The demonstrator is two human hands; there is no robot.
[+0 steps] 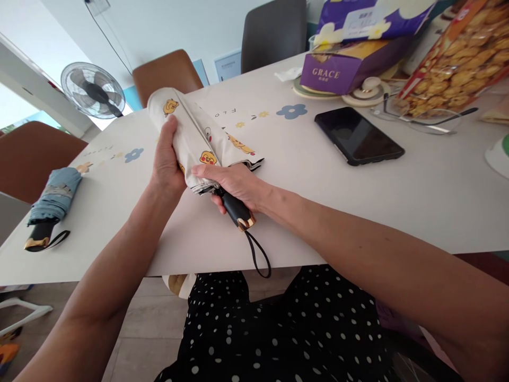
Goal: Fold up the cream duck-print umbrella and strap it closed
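A white folding umbrella (189, 124) with yellow cartoon figures is held over the near part of the table, its canopy collapsed but a flap loose to the right. My left hand (169, 159) is closed around the canopy's left side, thumb on top. Low on the canopy, beside the black handle, my right hand (238, 183) grips the fabric with its thumb across it. The handle has a gold end, and a black wrist loop hangs from it past the table edge. On the far left lies a blue folded umbrella (55, 196), strapped round.
On the white table (302, 223), a black phone (359, 135) lies to the right, with eyeglasses (423, 119) behind it. A purple box (332, 71), a tissue pack (369, 21) and a snack bag (461, 63) crowd the back right. A fan (93, 90) and chairs stand beyond.
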